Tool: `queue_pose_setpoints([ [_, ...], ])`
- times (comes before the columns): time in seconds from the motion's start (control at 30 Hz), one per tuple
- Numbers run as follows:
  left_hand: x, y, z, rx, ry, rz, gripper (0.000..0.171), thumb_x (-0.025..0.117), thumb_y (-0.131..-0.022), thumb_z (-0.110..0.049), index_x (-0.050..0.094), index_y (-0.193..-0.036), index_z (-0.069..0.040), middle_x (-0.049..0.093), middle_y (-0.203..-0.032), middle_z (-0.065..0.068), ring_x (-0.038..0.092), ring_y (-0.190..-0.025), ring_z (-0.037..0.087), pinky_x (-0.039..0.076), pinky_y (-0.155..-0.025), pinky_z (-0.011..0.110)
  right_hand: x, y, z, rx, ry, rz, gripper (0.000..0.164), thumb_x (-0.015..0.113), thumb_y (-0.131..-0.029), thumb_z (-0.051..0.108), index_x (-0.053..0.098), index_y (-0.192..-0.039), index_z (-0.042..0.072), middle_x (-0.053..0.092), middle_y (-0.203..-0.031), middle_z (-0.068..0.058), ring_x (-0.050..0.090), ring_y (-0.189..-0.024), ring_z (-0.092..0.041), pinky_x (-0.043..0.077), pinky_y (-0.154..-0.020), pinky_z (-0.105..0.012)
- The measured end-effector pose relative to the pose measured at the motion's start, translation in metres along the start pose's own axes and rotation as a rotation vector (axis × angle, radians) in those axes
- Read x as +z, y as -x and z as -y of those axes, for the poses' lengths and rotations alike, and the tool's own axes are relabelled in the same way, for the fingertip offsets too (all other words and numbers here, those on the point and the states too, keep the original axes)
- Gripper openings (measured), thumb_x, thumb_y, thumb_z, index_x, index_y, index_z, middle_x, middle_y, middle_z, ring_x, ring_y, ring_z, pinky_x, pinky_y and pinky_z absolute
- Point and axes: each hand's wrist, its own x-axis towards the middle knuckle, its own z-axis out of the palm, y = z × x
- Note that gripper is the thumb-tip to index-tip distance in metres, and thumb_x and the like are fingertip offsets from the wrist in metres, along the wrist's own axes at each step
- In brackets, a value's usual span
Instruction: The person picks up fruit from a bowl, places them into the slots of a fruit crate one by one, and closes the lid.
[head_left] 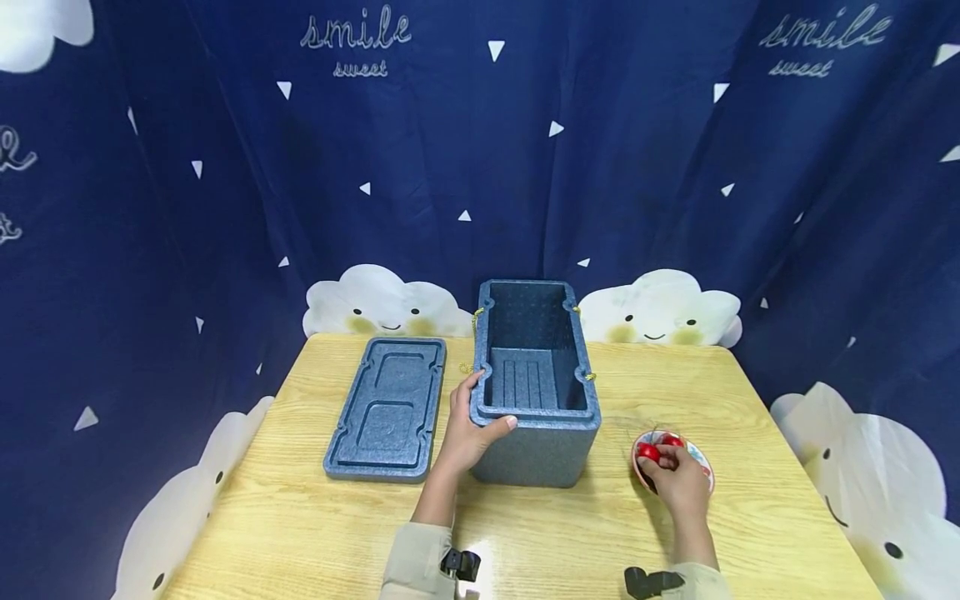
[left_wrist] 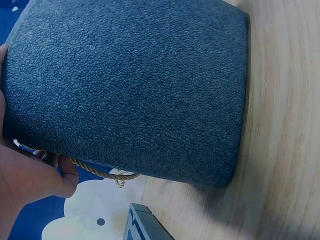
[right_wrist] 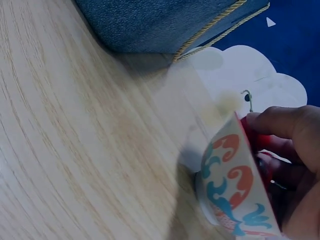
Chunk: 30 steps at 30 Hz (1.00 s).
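A deep blue-grey foam box (head_left: pixel 536 450) stands uncovered on the table, its inside ribbed at the bottom. My left hand (head_left: pixel 471 429) holds its near left corner, thumb over the front rim and fingers along the side by a yellow cord (left_wrist: pixel 102 173). To the right sits a small patterned bowl (head_left: pixel 703 461), white with orange and blue designs (right_wrist: pixel 235 185). Over this bowl my right hand (head_left: pixel 681 483) pinches a red cherry (head_left: pixel 648 452) between thumb and fingers. Another red cherry (head_left: pixel 672 441) lies in the bowl behind it, and a thin green stem (right_wrist: pixel 250 102) sticks up by the fingertips.
The matching flat lid (head_left: pixel 386 408) lies left of the box, its recessed face up. Light wood table (head_left: pixel 300 533) spreads under everything. A dark blue curtain (head_left: pixel 420 150) with clouds and white triangles hangs behind and at both sides.
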Motion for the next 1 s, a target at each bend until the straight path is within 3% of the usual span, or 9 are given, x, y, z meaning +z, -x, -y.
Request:
queue_pose_setpoints([
  [0.23, 0.001, 0.001, 0.001, -0.011, 0.009, -0.006, 0.08, 0.079, -0.07, -0.008, 0.037, -0.138, -0.009, 0.027, -0.136, 0.018, 0.034, -0.121, 0.035, 0.026, -0.099, 0.046, -0.013, 0.006, 0.011, -0.047, 0.0, -0.049, 0.036, 0.071, -0.079, 0.015, 0.059, -0.106, -0.007, 0.062, -0.091, -0.022, 0.057, -0.087, -0.036, 0.041, -0.075, -0.045],
  [0.43, -0.001, -0.001, 0.0, -0.013, 0.01, 0.005, 0.08, 0.078, -0.07, -0.009, 0.036, -0.139, -0.009, 0.025, -0.137, 0.018, 0.031, -0.123, 0.035, 0.024, -0.1, 0.048, -0.028, 0.005, 0.02, -0.008, -0.029, 0.006, 0.041, 0.068, -0.082, 0.017, 0.054, -0.113, -0.007, 0.059, -0.102, -0.025, 0.055, -0.093, -0.037, 0.044, -0.073, -0.041],
  [0.63, -0.002, -0.001, 0.0, -0.017, 0.01, 0.012, 0.081, 0.078, -0.071, -0.009, 0.036, -0.139, -0.009, 0.024, -0.138, 0.018, 0.03, -0.124, 0.035, 0.024, -0.1, 0.048, -0.04, 0.006, 0.035, 0.035, -0.163, 0.091, 0.043, 0.067, -0.085, 0.017, 0.051, -0.119, -0.003, 0.059, -0.105, -0.02, 0.056, -0.086, -0.017, 0.046, -0.064, -0.022],
  [0.77, -0.001, 0.0, -0.001, -0.006, 0.01, 0.013, 0.081, 0.078, -0.071, -0.009, 0.036, -0.139, -0.008, 0.024, -0.138, 0.019, 0.03, -0.124, 0.035, 0.024, -0.1, 0.047, -0.044, 0.005, 0.045, 0.027, -0.223, 0.104, 0.042, 0.066, -0.086, 0.014, 0.05, -0.121, -0.002, 0.058, -0.106, -0.018, 0.053, -0.078, -0.002, 0.047, -0.064, -0.021],
  [1.0, -0.002, 0.001, -0.001, -0.013, 0.008, 0.012, 0.081, 0.078, -0.071, -0.01, 0.036, -0.139, -0.008, 0.025, -0.138, 0.019, 0.03, -0.123, 0.035, 0.024, -0.1, 0.047, -0.049, -0.004, 0.061, -0.005, -0.331, 0.123, 0.046, 0.068, -0.085, 0.015, 0.048, -0.123, -0.001, 0.061, -0.101, -0.009, 0.055, -0.076, 0.001, 0.048, -0.064, -0.02],
])
